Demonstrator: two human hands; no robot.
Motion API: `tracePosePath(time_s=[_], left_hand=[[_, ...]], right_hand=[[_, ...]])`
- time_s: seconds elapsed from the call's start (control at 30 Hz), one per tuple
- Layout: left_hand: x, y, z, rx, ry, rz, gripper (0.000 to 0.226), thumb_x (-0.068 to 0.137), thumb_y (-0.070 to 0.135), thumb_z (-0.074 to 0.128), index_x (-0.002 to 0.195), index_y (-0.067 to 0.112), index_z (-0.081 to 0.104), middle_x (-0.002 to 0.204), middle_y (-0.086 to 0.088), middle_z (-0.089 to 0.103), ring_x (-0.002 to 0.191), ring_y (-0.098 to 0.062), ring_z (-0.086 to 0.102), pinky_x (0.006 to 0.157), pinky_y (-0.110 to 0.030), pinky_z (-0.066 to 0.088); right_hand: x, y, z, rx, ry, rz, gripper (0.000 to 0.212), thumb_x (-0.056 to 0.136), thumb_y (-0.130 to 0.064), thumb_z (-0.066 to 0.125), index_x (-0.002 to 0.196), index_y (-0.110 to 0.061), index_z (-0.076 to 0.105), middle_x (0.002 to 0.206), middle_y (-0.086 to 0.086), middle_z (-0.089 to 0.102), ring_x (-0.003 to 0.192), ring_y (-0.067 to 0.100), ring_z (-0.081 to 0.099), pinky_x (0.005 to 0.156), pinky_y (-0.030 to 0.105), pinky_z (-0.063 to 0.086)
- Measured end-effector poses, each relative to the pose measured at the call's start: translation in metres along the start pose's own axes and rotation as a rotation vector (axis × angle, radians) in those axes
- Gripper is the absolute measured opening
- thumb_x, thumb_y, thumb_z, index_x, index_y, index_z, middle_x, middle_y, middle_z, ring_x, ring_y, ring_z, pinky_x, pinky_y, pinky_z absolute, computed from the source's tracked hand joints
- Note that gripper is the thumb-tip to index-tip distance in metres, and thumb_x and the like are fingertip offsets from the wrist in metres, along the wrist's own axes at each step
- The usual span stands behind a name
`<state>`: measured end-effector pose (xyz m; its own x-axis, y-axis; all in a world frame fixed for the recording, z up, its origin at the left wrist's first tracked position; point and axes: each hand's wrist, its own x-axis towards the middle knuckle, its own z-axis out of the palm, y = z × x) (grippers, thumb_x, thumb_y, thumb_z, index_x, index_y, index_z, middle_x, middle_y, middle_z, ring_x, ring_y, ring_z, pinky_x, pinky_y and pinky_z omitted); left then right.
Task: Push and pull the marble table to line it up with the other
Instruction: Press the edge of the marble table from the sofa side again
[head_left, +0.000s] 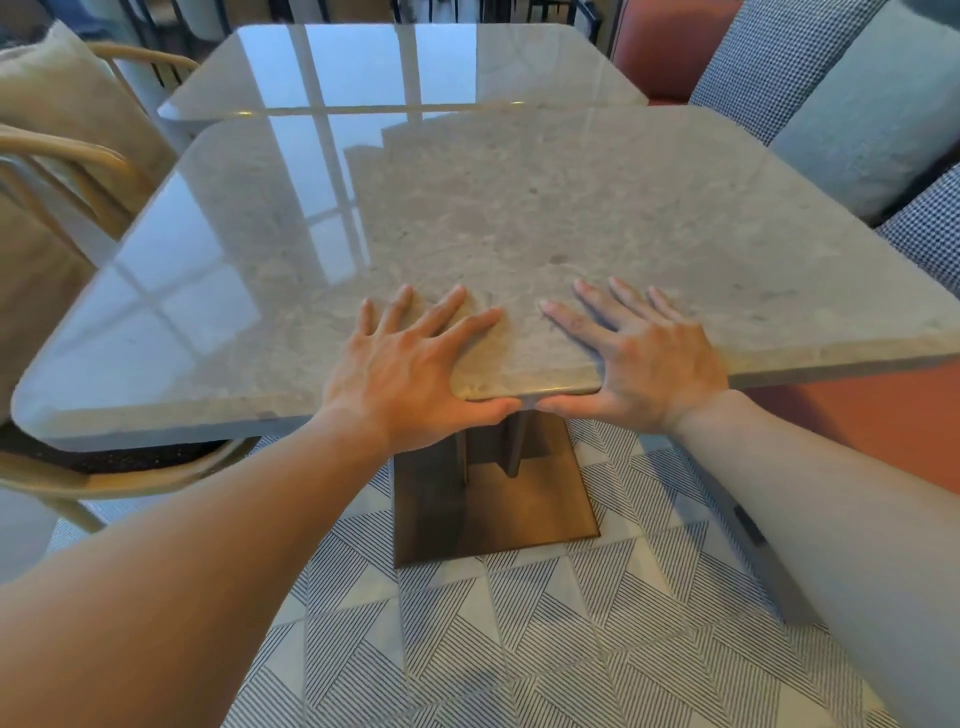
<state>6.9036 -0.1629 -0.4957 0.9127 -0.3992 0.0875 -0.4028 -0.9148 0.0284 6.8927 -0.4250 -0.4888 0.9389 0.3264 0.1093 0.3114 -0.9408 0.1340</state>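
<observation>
A square grey marble table (519, 208) on a dark metal pedestal base (493, 504) stands right in front of me. Its far edge lies close against a second marble table (395, 67) behind it, and the near table sits shifted to the right of that one. My left hand (410, 369) and my right hand (639, 353) both clamp the near edge at its middle. The fingers lie spread flat on top and the thumbs are hooked under the rim, almost touching each other.
Wooden chairs (67, 171) with a beige cushion stand at the left, one seat tucked under the table's left corner. An orange bench (670, 47) with checked and pale blue cushions (857, 109) runs along the right. The floor has striped tiles (519, 649).
</observation>
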Motion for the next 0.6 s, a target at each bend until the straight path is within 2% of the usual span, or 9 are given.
tracePosePath(time_s=[0.23, 0.47, 0.6], left_hand=[[-0.0041, 0.0025, -0.0045, 0.005, -0.044, -0.020, 0.118, 0.057, 0.111, -0.014, 0.163, 0.060, -0.007, 0.184, 0.014, 0.005, 0.171, -0.041, 0.008, 0.133, -0.066, 0.009], [-0.0052, 0.0013, -0.0031, 0.014, -0.029, -0.014, 0.108, 0.067, 0.111, 0.004, 0.163, 0.061, -0.003, 0.184, 0.013, 0.010, 0.170, -0.041, 0.013, 0.133, -0.066, 0.013], [-0.0027, 0.0001, -0.0021, 0.021, 0.004, -0.002, 0.110, 0.066, 0.112, 0.005, 0.163, 0.059, 0.004, 0.183, 0.008, 0.020, 0.168, -0.043, 0.021, 0.131, -0.068, 0.019]], right_hand=[[-0.0039, -0.0039, -0.0064, 0.049, -0.031, 0.025, 0.114, 0.068, -0.105, 0.017, 0.167, -0.048, 0.022, 0.178, 0.000, 0.027, 0.165, 0.037, 0.027, 0.133, 0.061, 0.021], [-0.0050, -0.0080, -0.0050, 0.077, -0.001, 0.043, 0.114, 0.069, -0.105, 0.020, 0.166, -0.046, 0.029, 0.176, 0.003, 0.033, 0.163, 0.038, 0.031, 0.131, 0.063, 0.024], [-0.0029, -0.0059, -0.0020, 0.070, 0.014, 0.035, 0.112, 0.069, -0.103, 0.025, 0.164, -0.044, 0.035, 0.173, 0.006, 0.039, 0.160, 0.040, 0.036, 0.129, 0.065, 0.028]])
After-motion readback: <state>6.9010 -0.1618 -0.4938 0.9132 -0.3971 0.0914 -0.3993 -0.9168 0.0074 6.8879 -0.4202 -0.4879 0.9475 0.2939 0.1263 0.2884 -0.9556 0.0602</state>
